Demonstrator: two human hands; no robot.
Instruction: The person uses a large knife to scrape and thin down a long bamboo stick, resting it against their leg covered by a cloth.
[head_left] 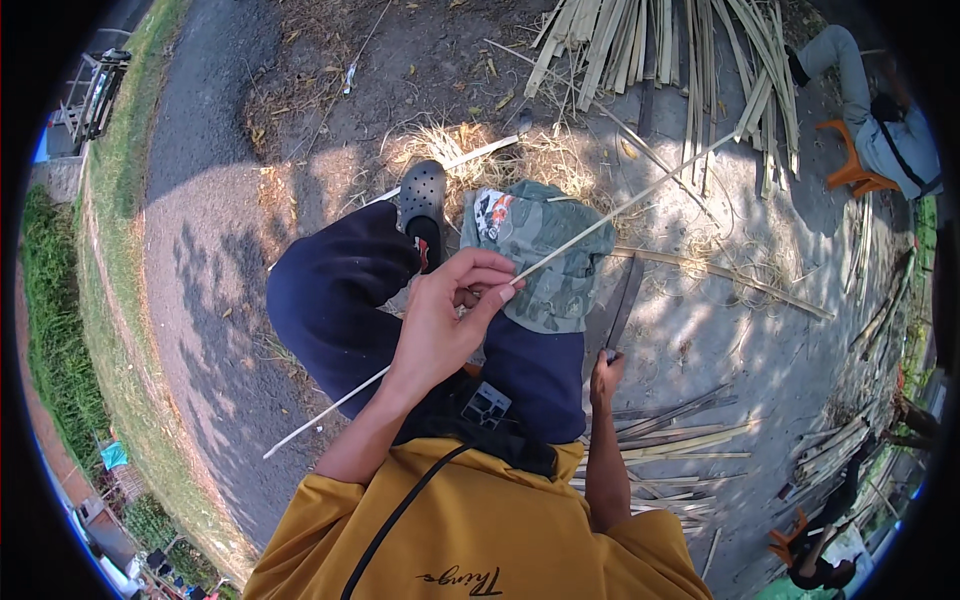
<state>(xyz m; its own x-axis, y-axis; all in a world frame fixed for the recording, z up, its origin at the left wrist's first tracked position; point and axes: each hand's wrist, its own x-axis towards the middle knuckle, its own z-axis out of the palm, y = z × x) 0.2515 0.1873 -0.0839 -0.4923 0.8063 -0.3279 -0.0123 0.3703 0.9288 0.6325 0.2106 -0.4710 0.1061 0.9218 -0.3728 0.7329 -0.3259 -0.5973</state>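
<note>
My left hand [455,315] is closed in a pinch on a long, thin bamboo strip [610,215]. The strip slants across my lap, its lower end out to the left and its upper end towards the far right. Beside my right leg, my right hand [606,372] grips the handle of a long, dark-bladed knife [626,300], which points away from me. The blade is apart from the held strip. A camouflage cloth [550,265] with a printed white patch covers my right knee. A grey clog [422,195] is on my left foot.
A large bundle of split bamboo strips [640,45] lies far ahead. More strips [690,445] lie by my right side, and one bamboo piece [730,272] lies right of the cloth. Shavings [470,150] litter the ground. A person sits on an orange chair [850,165] at far right.
</note>
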